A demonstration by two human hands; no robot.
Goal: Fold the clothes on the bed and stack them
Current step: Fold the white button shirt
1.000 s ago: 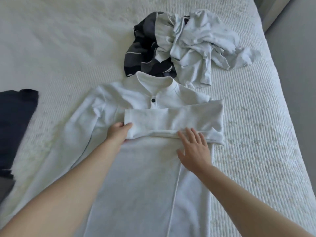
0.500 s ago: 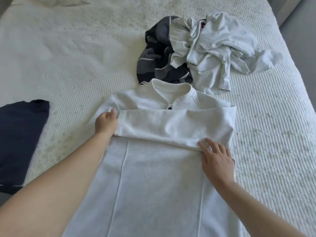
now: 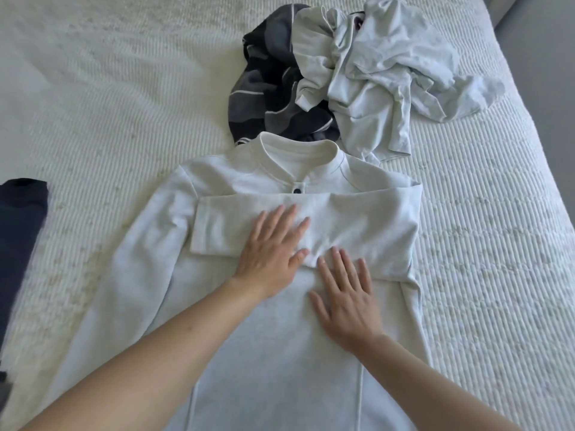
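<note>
A white long-sleeved shirt [image 3: 267,353] with a band collar and a dark button lies flat on the bed, collar away from me. Its right sleeve [image 3: 357,219] is folded across the chest. The other sleeve lies out along the shirt's left side. My left hand [image 3: 273,244] presses flat on the folded sleeve, fingers straight and spread. My right hand [image 3: 345,293] lies flat on the shirt body just below the sleeve, fingertips at its lower edge. A crumpled pale grey garment [image 3: 382,73] and a dark patterned garment [image 3: 270,88] are heaped beyond the collar.
The white textured bedspread [image 3: 109,88] stretches to the left and far side. A dark navy garment [image 3: 18,237] lies at the left edge of view. The bed's right edge [image 3: 529,135] drops to a grey floor at the upper right.
Both hands have left the ends of the folded sleeve and come to the middle. They now lie flat on the cloth instead of holding its edges.
</note>
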